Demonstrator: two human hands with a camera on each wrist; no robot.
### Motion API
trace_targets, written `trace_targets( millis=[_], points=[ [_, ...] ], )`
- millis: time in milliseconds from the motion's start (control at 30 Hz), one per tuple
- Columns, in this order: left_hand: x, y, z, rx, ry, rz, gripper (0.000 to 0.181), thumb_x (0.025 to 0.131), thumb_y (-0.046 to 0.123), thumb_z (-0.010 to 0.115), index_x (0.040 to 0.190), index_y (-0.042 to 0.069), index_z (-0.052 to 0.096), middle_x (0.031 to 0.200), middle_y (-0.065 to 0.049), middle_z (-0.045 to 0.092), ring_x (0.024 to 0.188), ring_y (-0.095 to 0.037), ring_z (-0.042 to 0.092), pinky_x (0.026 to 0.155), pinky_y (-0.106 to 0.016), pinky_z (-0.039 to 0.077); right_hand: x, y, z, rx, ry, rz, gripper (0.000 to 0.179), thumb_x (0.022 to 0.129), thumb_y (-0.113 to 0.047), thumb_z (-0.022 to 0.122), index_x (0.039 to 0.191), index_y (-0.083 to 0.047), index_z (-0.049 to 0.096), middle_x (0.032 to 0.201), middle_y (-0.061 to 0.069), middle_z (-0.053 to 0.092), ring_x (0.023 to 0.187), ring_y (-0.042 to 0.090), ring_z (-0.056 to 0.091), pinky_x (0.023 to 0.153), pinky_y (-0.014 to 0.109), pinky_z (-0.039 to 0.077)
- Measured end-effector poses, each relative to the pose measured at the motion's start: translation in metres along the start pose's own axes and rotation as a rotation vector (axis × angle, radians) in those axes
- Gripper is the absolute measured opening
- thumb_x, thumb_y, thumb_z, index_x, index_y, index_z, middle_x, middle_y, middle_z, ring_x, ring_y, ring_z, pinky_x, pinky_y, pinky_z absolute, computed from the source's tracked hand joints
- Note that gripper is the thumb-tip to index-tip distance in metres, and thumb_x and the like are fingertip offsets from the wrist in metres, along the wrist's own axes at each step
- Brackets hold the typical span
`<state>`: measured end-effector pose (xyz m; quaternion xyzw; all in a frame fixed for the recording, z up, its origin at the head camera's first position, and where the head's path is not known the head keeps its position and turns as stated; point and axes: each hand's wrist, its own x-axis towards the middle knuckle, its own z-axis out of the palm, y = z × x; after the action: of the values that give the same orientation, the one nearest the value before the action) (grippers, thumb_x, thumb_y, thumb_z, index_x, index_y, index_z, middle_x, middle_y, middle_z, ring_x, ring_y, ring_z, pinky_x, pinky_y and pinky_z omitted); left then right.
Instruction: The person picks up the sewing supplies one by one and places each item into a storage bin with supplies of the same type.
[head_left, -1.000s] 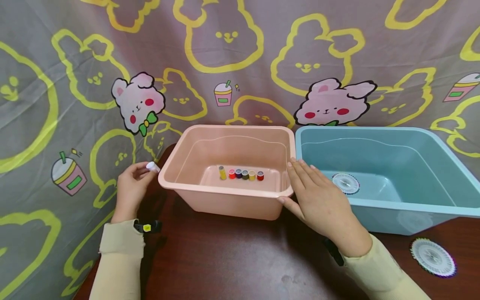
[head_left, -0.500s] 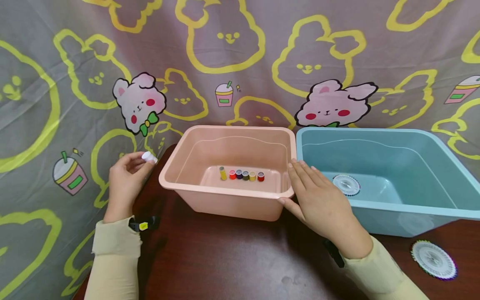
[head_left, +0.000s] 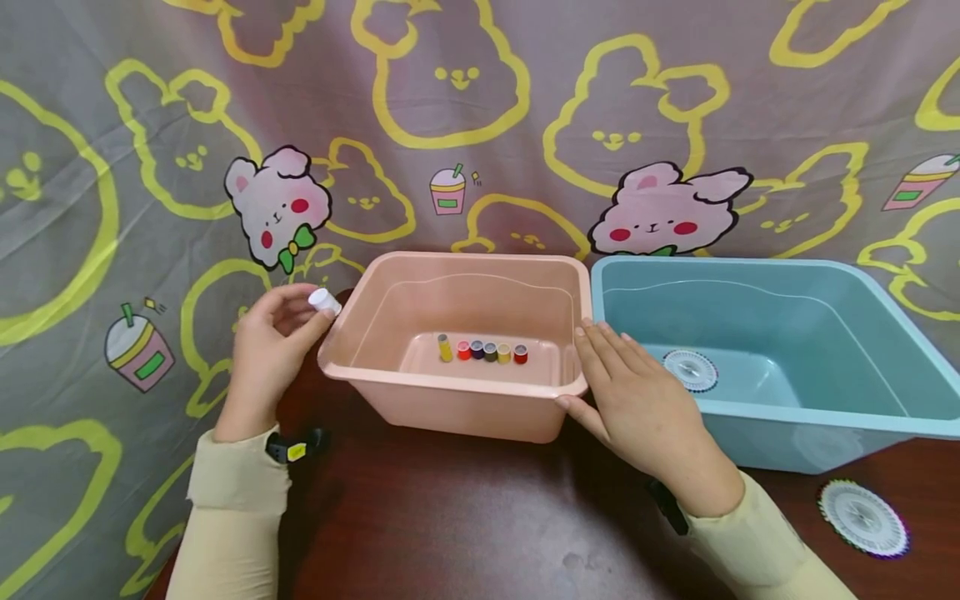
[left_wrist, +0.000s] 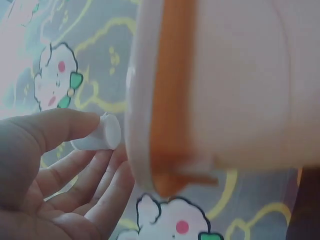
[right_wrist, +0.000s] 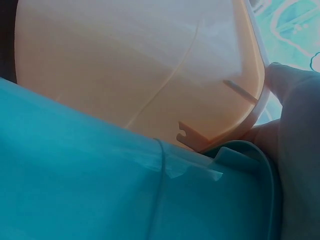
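Observation:
My left hand (head_left: 270, 354) pinches a small white thread spool (head_left: 324, 301) between thumb and fingers, just outside the left rim of the pink basin (head_left: 457, 408). In the left wrist view the same spool (left_wrist: 104, 135) sits between the thumb and the fingertips, close to the basin's edge. Inside the pink basin stands a row of small thread spools (head_left: 491, 351) in yellow, red and dark colours; the leftmost is taller. My right hand (head_left: 641, 400) rests with straight fingers on the pink basin's right rim, its thumb at the front corner.
A blue basin (head_left: 817, 414) stands against the pink one on the right. A wheel of pins (head_left: 691, 371) lies inside it, and another pin wheel (head_left: 864, 517) lies on the brown table (head_left: 465, 517) in front. A printed curtain (head_left: 510, 100) hangs close behind.
My left hand drew back slightly left with the white spool, then came up and right to the pink basin's rim. The right hand has stayed in place.

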<state>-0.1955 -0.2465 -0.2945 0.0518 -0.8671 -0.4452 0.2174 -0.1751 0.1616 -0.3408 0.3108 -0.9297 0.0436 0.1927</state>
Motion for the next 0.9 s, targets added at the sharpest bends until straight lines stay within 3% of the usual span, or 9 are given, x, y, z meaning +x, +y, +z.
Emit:
trace_targets(
  millis=[367,567,767,900],
  points=[
    [0.008,0.022,0.021,-0.095,-0.151,0.162,0.041,0.091,0.019,0.078,0.126,0.002,0.065,0.113,-0.015,0.07,0.093,-0.006,0.066,0.082,-0.013,0.051,-0.001,0.0,0.0,-0.002,0.023,-0.003,0.095,0.101,-0.067,0.007,0.149,0.007,0.042,0.157,0.022,0.039,0.143,0.038,0.04,0.116,0.051,0.035],
    [0.013,0.037,0.031,-0.08,-0.228,0.19,0.04,0.091,0.02,0.078,0.126,0.004,0.065,0.113,-0.014,0.071,0.098,-0.016,0.068,0.084,-0.019,0.055,0.0,0.0,-0.001,-0.004,0.004,0.001,0.096,0.1,-0.068,0.007,0.15,0.006,0.041,0.157,0.022,0.038,0.144,0.038,0.039,0.116,0.051,0.034],
    [0.02,0.058,0.042,-0.043,-0.29,0.23,0.038,0.09,0.021,0.079,0.123,0.007,0.066,0.112,-0.01,0.072,0.102,-0.024,0.07,0.091,-0.037,0.057,0.001,-0.001,-0.002,-0.008,-0.021,0.009,0.082,0.105,-0.061,0.029,0.151,0.005,0.04,0.159,0.021,0.037,0.146,0.037,0.037,0.117,0.051,0.033],
    [0.025,0.069,0.05,-0.087,-0.343,0.255,0.036,0.089,0.022,0.08,0.12,0.007,0.067,0.111,-0.008,0.072,0.1,-0.021,0.07,0.088,-0.033,0.058,0.0,-0.001,-0.003,-0.009,-0.031,0.013,0.075,0.104,-0.053,0.044,0.151,0.005,0.04,0.159,0.02,0.037,0.146,0.037,0.036,0.117,0.05,0.033]
  ],
)
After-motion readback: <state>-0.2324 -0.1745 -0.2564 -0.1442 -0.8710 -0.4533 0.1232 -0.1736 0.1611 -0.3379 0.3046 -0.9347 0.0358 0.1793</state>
